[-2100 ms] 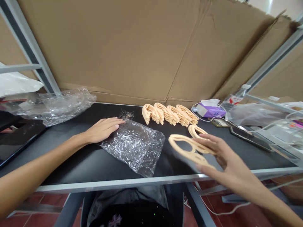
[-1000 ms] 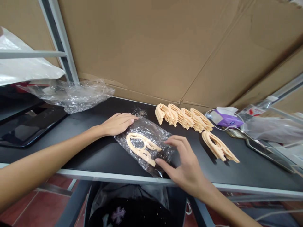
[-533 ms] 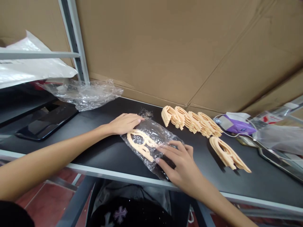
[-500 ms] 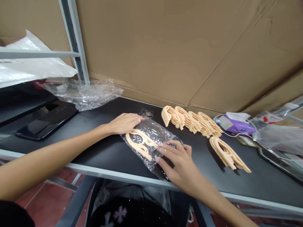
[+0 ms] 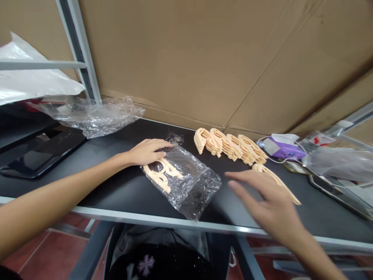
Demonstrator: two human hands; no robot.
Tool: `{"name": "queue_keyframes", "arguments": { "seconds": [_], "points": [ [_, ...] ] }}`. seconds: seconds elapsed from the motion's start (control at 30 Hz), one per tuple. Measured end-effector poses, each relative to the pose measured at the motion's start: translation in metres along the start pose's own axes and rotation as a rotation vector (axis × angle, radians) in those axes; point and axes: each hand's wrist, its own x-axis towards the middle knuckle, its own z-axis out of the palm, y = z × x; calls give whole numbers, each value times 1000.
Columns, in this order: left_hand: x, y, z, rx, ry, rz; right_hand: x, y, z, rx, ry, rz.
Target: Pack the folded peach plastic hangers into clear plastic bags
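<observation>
Head view: the cream cut-out piece (image 5: pixel 157 181) lay flat on the crinkly clear bag (image 5: pixel 196 190), or maybe just inside it, couldn't tell which. Its rounded end pointed to about 10 o'clock and its two legs to 4, and the bag's long axis ran pretty much the same way. The bag sat on the black tabletop (image 5: pixel 116 190), with a row of cream stacks (image 5: pixel 215 146) off at its 2 o'clock.

Part of the rounded end was tucked behind the left hand (image 5: pixel 148 151), and glare on the plastic made the bag's mouth hard to make out. The right hand (image 5: pixel 272 202) was motion-blurred and covered a chunk of the separate cream pieces (image 5: pixel 287 190) at the bag's 3 o'clock; no idea if it touched them.

Left hand was palm down, fairly flat, on the bag's 10 o'clock corner, fingers toward 3. Right hand had index and thumb spread apart, nothing between them, fingertips aimed at roughly 10 o'clock.
</observation>
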Motion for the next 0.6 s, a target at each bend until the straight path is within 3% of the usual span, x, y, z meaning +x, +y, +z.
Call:
{"name": "queue_keyframes", "arguments": {
  "seconds": [0.1,0.23,0.33,0.47,0.6],
  "points": [
    [1,-2,1,-4,19,5,-18,46,-31,-249,168,178],
    [1,-1,1,0,54,-65,-47,111,-53,-554,34,387],
    [-1,2,0,-2,90,-124,-64,145,-54,-541,-47,543],
    [-2,4,-2,-36,125,-132,-72,161,-50,-406,-109,770],
    [-2,3,-1,-66,152,-125,-69,148,-55,-493,-77,754]
  ]
}}
